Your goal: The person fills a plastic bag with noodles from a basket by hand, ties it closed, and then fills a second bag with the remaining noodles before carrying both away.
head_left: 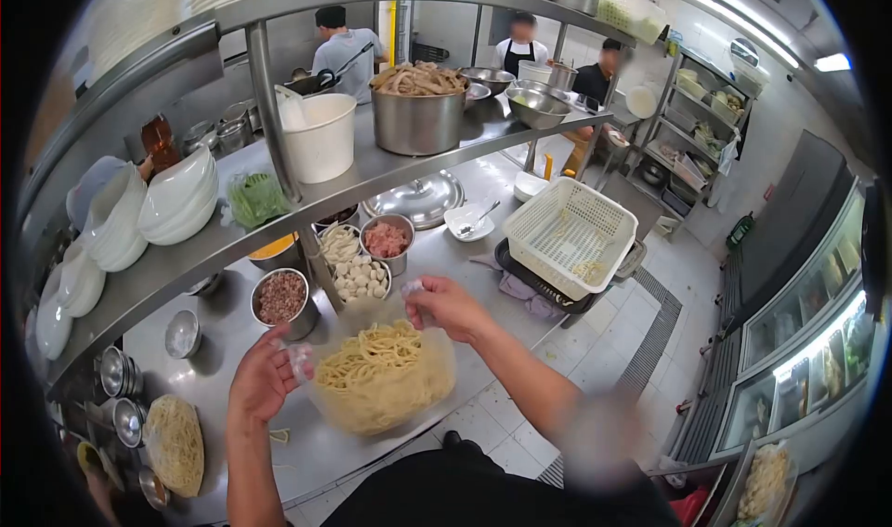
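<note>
A clear plastic bag (pixel 372 411) with yellow noodles (pixel 367 364) in it is held up over the front edge of the steel counter (pixel 232 378). My left hand (pixel 262 376) is closed on the bag's left edge, its fingers curled. On the other side, my right hand (pixel 446 306) pinches the top right corner. Just beyond the bag stand a metal container of white balls (pixel 360 279), one of pink meat (pixel 386 239) and one of brownish minced meat (pixel 282 296). Another bag of noodles (pixel 174 443) lies at the counter's left.
A white plastic basket (pixel 571 234) sits at the right on a dark tray. Overhead, a steel shelf (pixel 358 172) carries a large pot of brown food (pixel 420 118), a white tub (pixel 319 137) and stacked white bowls (pixel 178 197). Several people stand beyond it. A glass-door fridge (pixel 799 360) is at the right.
</note>
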`<state>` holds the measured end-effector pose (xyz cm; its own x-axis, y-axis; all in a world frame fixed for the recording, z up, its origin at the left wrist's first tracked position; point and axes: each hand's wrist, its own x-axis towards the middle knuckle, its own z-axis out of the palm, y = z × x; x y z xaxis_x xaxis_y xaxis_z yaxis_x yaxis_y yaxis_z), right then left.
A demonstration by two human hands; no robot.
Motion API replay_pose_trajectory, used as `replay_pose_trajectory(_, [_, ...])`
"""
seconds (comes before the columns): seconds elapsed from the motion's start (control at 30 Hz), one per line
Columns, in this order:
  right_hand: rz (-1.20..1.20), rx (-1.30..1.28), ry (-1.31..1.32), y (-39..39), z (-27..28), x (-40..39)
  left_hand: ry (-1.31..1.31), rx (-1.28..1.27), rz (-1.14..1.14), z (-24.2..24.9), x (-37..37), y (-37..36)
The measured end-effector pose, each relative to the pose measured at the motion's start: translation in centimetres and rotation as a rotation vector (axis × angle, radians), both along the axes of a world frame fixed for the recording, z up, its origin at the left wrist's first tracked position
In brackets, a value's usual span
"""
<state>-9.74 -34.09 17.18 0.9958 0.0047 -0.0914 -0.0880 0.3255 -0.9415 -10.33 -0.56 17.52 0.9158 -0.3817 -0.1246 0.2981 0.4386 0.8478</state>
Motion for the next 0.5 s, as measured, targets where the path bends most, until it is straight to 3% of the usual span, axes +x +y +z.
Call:
replay_pose_trajectory(0.07, [0.093, -0.093, 0.061, -0.8, -0.9, 0.0, -0.094, 0.127, -0.025, 2.6, -0.9, -1.8])
replay_pose_trajectory(0.17, [0.02, -0.072, -0.043, -1.4, 2.4, -0.3, -0.161, 0.003, 0.054, 4.7, -0.3, -2.9])
replay_pose_trajectory(0.27, [-0.033, 0.032, -0.049, -2.7, -0.1, 0.3, -0.154, -0.085, 0.147, 2.5, 1.3, -3.4])
replay_pose_trajectory(0.33, [0.033, -0.008, 0.026, -3.1, -1.2, -0.5, -0.054, 0.036, 0.063, 1.3, 1.2, -3.7])
replay_pose_trajectory(0.4, [0.092, -0.046, 0.099, -2.6, 0.3, -1.5, -0.137, 0.025, 0.024, 2.2, 0.4, -5.4])
replay_pose_trajectory(0.5, [0.223, -0.095, 0.001, -1.1, 1.0, -1.4, -0.353, 0.381, 0.02, 2.8, 0.6, -10.0])
